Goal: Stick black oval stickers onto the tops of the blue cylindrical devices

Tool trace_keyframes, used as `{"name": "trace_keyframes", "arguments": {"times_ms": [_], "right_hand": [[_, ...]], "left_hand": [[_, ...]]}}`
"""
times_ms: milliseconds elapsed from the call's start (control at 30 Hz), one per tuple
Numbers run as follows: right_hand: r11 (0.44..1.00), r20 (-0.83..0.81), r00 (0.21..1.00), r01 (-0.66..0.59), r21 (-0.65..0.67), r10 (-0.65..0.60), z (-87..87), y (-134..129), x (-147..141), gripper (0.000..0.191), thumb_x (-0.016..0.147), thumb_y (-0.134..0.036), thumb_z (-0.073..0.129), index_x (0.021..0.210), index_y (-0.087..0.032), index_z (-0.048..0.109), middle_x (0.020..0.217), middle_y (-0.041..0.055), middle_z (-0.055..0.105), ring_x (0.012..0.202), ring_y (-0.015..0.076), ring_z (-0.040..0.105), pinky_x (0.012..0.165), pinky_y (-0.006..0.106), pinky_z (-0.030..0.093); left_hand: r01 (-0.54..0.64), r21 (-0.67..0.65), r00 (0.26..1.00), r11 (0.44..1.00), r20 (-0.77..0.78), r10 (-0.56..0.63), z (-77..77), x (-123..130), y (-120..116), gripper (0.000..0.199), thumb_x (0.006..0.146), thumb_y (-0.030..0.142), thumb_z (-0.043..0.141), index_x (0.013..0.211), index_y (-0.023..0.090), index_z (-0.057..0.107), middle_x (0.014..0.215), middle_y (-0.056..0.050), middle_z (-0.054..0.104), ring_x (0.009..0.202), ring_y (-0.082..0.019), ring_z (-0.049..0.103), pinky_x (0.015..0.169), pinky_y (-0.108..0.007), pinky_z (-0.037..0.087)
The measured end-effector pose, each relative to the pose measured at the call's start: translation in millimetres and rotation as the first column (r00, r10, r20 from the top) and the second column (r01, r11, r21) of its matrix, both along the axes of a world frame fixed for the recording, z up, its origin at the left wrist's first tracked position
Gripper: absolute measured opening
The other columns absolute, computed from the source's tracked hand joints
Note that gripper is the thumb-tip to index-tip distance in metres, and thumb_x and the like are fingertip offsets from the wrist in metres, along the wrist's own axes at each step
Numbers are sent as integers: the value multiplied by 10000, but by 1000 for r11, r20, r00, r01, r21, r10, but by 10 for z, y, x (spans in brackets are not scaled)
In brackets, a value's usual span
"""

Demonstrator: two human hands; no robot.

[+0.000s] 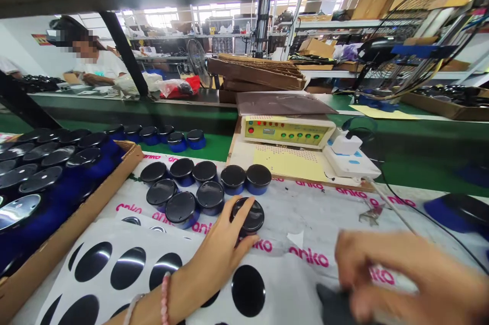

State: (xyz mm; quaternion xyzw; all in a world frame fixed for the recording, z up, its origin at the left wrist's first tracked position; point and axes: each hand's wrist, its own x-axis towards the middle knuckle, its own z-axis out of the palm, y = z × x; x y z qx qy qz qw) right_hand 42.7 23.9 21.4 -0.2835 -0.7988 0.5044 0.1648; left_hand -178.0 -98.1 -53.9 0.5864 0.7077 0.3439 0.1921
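My left hand has its fingers around a round black-topped piece on the printed wrap. Several similar black-and-blue pieces stand just beyond it. Under my left forearm lies a white sheet with black ovals; one more black oval lies right of the wrist. My right hand, smeared by motion, is at the lower right with its fingers bent over a dark thing; whether it grips that thing is too blurred to tell.
A cardboard box full of black-and-blue pieces fills the left side. Behind the wrap stand a control unit and a power strip, with a cable running right. A shelf edge crosses overhead. Another person sits at the far left.
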Motion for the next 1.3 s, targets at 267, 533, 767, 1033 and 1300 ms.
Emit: {"name": "trace_keyframes", "arguments": {"times_ms": [267, 533, 767, 1033, 1300], "right_hand": [[962, -147, 978, 110, -251, -150, 7, 794, -1048, 349, 638, -505, 738, 601, -183, 609, 662, 12, 591, 649, 150, 490, 628, 295, 362], [917, -124, 976, 119, -381, -179, -373, 823, -1271, 362, 649, -511, 705, 659, -167, 590, 692, 20, 597, 676, 151, 496, 670, 309, 366], [917, -108, 971, 159, -366, -212, -422, 851, -1308, 371, 614, -509, 730, 640, -172, 577, 687, 9, 575, 664, 140, 470, 648, 293, 348], [946, -94, 972, 183, -269, -214, -475, 849, -1307, 394, 662, -569, 680, 655, -195, 556, 707, 9, 574, 674, 150, 492, 625, 287, 364], [981, -112, 975, 185, -60, -191, -493, 814, -1310, 345, 728, -529, 623, 654, -214, 505, 682, -7, 524, 651, 152, 480, 611, 288, 382]], "left_hand": [[-28, -27, 997, 999, 74, 30, -23, -41, 21, 622, 879, 233, 535, 1416, 361, 248, 1442, -39, 334, 1295, -253, 401, 1059, -422, 382], [-2, -89, 999, 996, 51, 6, -59, -75, 23, 657, 881, 235, 523, 1429, 392, 197, 1461, -40, 317, 1295, -265, 412, 1037, -454, 405], [8, -80, 1000, 997, 18, -7, -100, -88, 35, 733, 870, 230, 553, 1426, 443, 125, 1467, -16, 314, 1293, -249, 418, 1028, -440, 418], [10, -65, 1000, 998, -5, -10, -121, -92, 24, 744, 874, 228, 551, 1429, 454, 109, 1470, -15, 311, 1278, -249, 440, 1000, -403, 450], [20, -78, 1000, 997, -15, -21, -137, -93, 31, 746, 887, 235, 528, 1426, 465, 66, 1467, -18, 300, 1280, -247, 434, 1009, -404, 438]]}}
